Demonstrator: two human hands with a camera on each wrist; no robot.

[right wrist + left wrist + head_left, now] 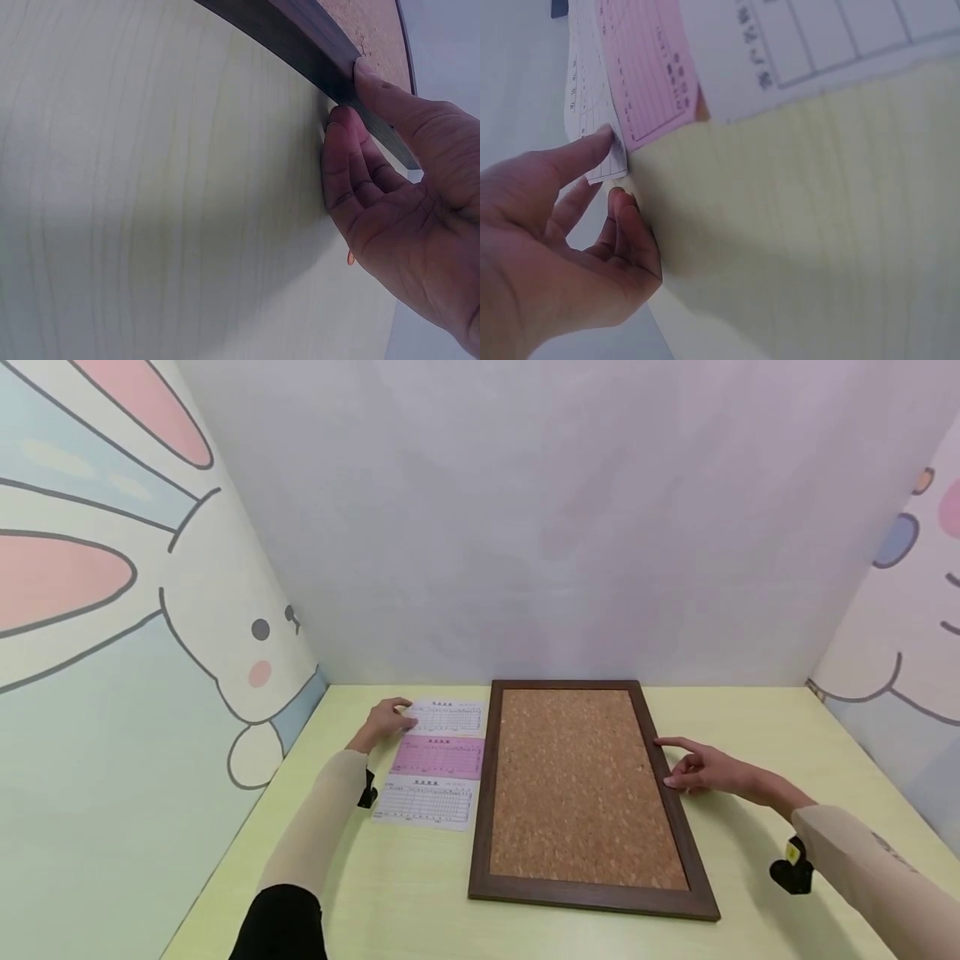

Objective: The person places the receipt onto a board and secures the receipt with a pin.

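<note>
Three printed paper forms lie in a column left of a cork board point(581, 785) with a dark brown frame point(300, 45). At the far end is a white form point(450, 718), then a pink form point(438, 757), then a nearer white form point(426, 803). My left hand point(386, 720) pinches the far white form by its left edge, thumb on top; its corner is raised in the left wrist view. With the thumb on the frame's top and curled fingers against its side, my right hand point(708, 768) grips the board's right edge.
The pale yellow wood-grain table point(390, 893) carries board and forms. A grey-white wall point(570, 527) rises behind its far edge. Side panels with cartoon animals point(217, 652) flank it. Both wrists wear small black devices point(793, 868).
</note>
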